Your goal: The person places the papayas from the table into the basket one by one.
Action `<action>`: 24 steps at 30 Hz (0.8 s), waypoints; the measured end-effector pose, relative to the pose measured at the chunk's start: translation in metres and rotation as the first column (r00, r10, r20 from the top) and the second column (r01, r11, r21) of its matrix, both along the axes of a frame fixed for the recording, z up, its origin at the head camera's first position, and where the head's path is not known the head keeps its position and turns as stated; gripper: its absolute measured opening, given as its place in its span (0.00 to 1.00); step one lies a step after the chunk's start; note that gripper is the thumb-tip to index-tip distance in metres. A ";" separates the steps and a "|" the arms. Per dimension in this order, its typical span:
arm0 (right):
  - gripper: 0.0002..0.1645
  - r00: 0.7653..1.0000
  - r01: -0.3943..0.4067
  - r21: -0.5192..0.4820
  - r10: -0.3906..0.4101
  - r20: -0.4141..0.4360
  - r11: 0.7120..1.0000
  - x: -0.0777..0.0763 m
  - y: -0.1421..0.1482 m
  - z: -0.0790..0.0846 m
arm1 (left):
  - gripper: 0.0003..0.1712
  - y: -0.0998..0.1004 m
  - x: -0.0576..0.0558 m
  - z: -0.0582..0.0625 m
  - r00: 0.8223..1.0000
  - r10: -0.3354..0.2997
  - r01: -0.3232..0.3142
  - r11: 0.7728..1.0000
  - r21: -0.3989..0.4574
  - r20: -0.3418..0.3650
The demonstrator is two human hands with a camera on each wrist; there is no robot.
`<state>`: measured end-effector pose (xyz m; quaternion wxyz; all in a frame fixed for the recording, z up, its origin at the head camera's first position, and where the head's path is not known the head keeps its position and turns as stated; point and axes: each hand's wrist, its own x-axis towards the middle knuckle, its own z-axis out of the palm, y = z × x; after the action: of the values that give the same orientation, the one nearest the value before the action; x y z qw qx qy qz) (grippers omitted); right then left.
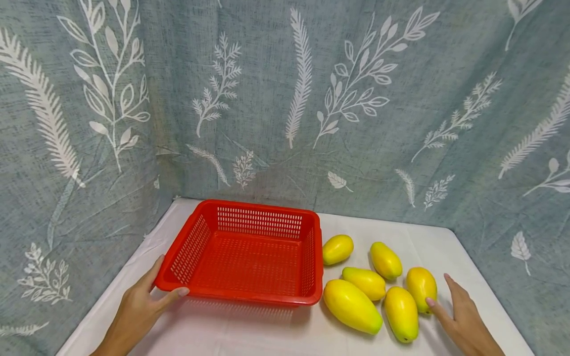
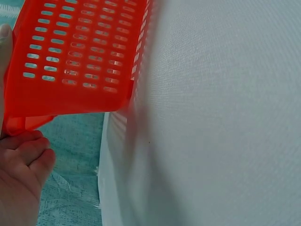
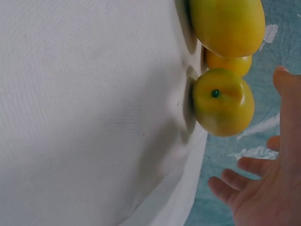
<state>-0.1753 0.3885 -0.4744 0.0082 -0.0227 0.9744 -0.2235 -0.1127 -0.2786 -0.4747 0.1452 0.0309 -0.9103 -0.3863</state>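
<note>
A blue-grey fabric curtain printed with white leaves (image 1: 267,99) hangs on the far, left and right sides of a white cloth-covered surface (image 1: 427,237). Left of centre on that surface is a red rectangular plastic basket with slotted walls (image 1: 249,299), its longer side running left to right. Its slotted floor shows inside it, and all the fruit lies outside, past its right wall.

The left grip (image 1: 141,302), a bare hand, holds the basket by its near left corner, thumb over the near rim and fingers round the left side. The right grip (image 1: 465,316), also a bare hand, is spread, holds nothing, and stands at the near right of the fruit.

Six smooth yellow oval fruits with greenish ends lie in a loose group. The largest-looking yellow fruit (image 1: 353,306) lies just beside the basket's near right corner, long axis from far left to near right. The rightmost yellow fruit (image 1: 421,289) lies just left of the right grip, by far the nearer of the two, with its long axis roughly near to far; the right wrist view shows a gap between hand and fruit. The smallest-looking yellow fruit (image 1: 337,249) lies far left in the group, beside the basket's right wall.
</note>
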 end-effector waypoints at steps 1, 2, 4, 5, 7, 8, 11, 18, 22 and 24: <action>0.59 1.000 0.009 -0.007 -0.009 0.018 1.000 -0.001 0.000 0.000 | 0.62 0.000 0.000 0.000 1.000 0.003 -0.003 1.000 -0.005 -0.002; 0.59 0.999 0.019 -0.011 -0.018 0.035 1.000 -0.001 0.000 0.000 | 0.61 -0.001 0.000 0.000 1.000 0.003 -0.003 1.000 -0.007 -0.006; 0.59 0.999 0.027 -0.023 -0.026 0.041 0.999 -0.002 -0.001 -0.001 | 0.61 -0.001 0.000 0.001 1.000 0.003 -0.003 1.000 -0.008 -0.012; 0.59 0.999 0.030 -0.029 -0.029 0.040 0.999 -0.002 -0.001 -0.001 | 0.61 -0.001 0.000 0.001 1.000 0.004 -0.004 1.000 -0.013 -0.020; 0.59 0.999 0.036 -0.050 -0.034 0.038 0.998 -0.002 -0.002 -0.002 | 0.60 -0.001 0.000 0.001 0.999 0.006 -0.008 1.000 -0.029 -0.050; 0.59 0.999 0.040 -0.059 -0.038 0.037 0.997 -0.003 -0.003 -0.002 | 0.60 -0.001 0.001 0.001 0.998 0.007 -0.009 0.999 -0.035 -0.059; 0.61 0.996 0.066 -0.101 -0.060 0.062 0.993 -0.006 -0.005 0.000 | 0.60 -0.001 0.001 0.001 0.997 0.011 -0.015 0.999 -0.051 -0.076; 0.66 0.979 0.131 -0.174 -0.100 0.176 0.976 -0.014 -0.009 0.005 | 0.59 -0.002 0.001 0.001 0.998 0.012 -0.015 0.999 -0.049 -0.057; 0.66 0.976 0.135 -0.186 -0.099 0.192 0.973 -0.018 -0.010 0.005 | 0.60 -0.002 0.002 0.002 0.998 0.022 -0.024 0.999 -0.042 -0.053; 0.66 0.976 0.137 -0.190 -0.100 0.192 0.972 -0.020 -0.011 0.004 | 0.60 -0.001 0.002 0.002 0.998 0.022 -0.024 0.999 -0.033 -0.053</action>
<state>-0.1949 0.3773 -0.4700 0.0811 0.0552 0.9415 -0.3225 -0.1104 -0.2800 -0.4731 0.1742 0.0287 -0.9121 -0.3699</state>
